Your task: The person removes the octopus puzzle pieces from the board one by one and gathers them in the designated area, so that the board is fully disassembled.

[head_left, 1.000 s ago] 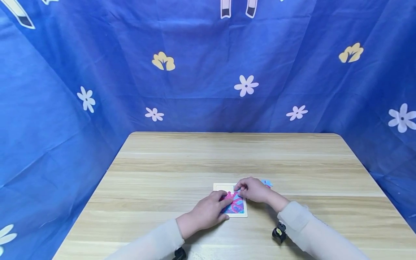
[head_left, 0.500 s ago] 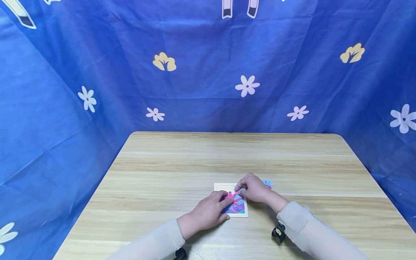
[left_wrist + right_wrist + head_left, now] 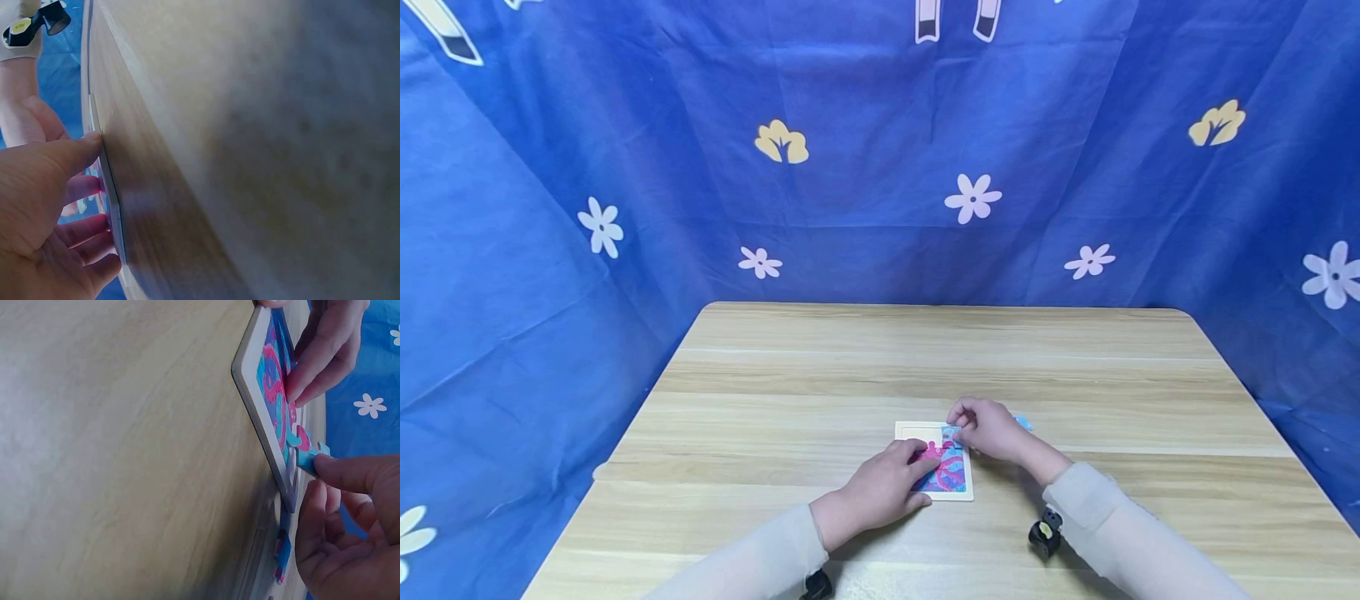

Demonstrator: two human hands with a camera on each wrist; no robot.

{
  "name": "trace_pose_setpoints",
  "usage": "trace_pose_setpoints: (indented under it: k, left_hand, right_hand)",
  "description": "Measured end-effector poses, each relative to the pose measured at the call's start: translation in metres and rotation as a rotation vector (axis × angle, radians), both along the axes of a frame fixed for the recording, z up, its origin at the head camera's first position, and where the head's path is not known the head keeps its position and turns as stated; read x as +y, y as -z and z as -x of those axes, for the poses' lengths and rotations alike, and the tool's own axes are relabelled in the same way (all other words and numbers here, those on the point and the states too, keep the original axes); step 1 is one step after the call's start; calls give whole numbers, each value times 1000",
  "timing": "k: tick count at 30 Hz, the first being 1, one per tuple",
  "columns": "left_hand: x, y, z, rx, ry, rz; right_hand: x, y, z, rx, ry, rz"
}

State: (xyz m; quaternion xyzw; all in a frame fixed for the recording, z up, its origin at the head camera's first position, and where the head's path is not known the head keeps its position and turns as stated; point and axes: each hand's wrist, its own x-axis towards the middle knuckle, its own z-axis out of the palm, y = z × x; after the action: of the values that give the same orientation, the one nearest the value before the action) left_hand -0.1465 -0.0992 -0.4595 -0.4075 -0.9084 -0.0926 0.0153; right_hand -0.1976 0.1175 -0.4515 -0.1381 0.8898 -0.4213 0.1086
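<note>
A square jigsaw board (image 3: 967, 490) with a pale frame lies on the table, its picture pink, blue and purple. My left hand (image 3: 874, 490) rests on the board's left side; the thumb (image 3: 87, 150) touches the frame's edge and the fingers lie over the picture. Between thumb and fingers my right hand (image 3: 992, 431) pinches a blue and pink puzzle piece (image 3: 306, 453). That piece is tilted above the board's upper right corner, partly overlapping the picture. The upper left of the board shows its bare pale base.
Beyond the right hand a loose blue puzzle piece (image 3: 1023, 422) lies on the wooden table (image 3: 820, 375), partly hidden by that hand. In the right wrist view, loose pieces (image 3: 282, 556) lie beside the board. A blue patterned cloth (image 3: 865, 167) hangs behind the table.
My right hand has shifted slightly up and to the right, uncovering more of the board's upper right corner. My left hand stays in place on the board.
</note>
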Motion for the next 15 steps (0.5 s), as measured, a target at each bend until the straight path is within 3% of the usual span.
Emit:
trace_pose_setpoints:
  k: [10, 15]
  left_hand:
    - [1, 0, 0, -11, -2, -4]
    - [1, -1, -2, -17, -1, 5]
  right_hand:
    - [10, 0, 1, -27, -39, 32]
    - [14, 1, 3, -51, -19, 90]
